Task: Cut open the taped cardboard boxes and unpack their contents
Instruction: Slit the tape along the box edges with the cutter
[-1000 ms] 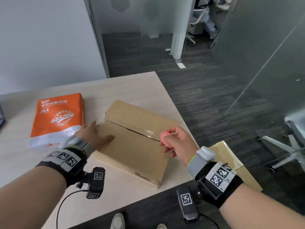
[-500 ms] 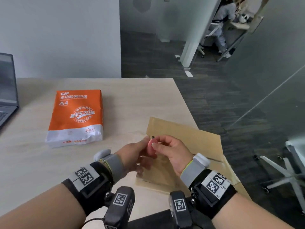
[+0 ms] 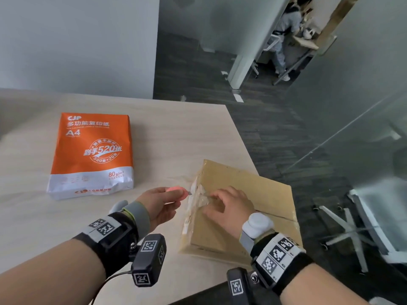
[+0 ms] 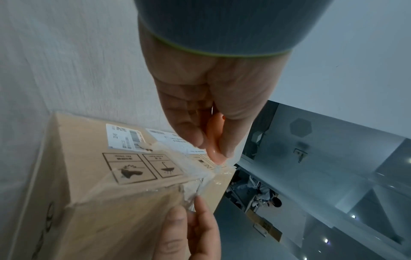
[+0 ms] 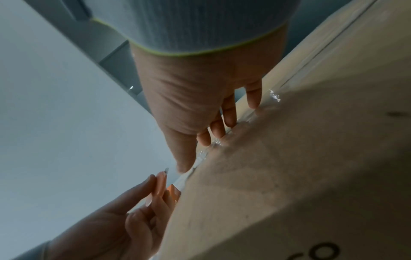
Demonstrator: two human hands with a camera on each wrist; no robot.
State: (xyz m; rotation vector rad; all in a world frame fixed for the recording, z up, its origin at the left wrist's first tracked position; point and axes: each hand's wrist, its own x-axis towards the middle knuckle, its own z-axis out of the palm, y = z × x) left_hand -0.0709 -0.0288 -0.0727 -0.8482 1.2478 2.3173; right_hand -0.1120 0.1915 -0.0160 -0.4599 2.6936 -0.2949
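Observation:
A brown cardboard box (image 3: 248, 194) sealed with clear tape lies at the table's right front edge. My left hand (image 3: 174, 198) pinches a small pink cutter (image 3: 176, 191), and its short blade touches the taped left end of the box. In the left wrist view the cutter (image 4: 214, 140) sits between thumb and fingers just above the box's (image 4: 100, 176) taped corner with its shipping labels. My right hand (image 3: 217, 200) rests on the box top, fingertips on the wrinkled tape along that edge. The right wrist view shows those fingers (image 5: 217, 131) spread along the box (image 5: 289, 176) rim.
An orange and white ream of A4 paper (image 3: 92, 155) lies on the pale wooden table (image 3: 176, 128) to the left. The table's right edge runs beside the box, with dark carpet beyond. A white chair base (image 3: 352, 234) stands on the floor. A person sits far back.
The pink cutter passed from my right hand to my left. The box now lies nearer the table's front right edge. My right hand came down on the box top and the blade reached its taped end.

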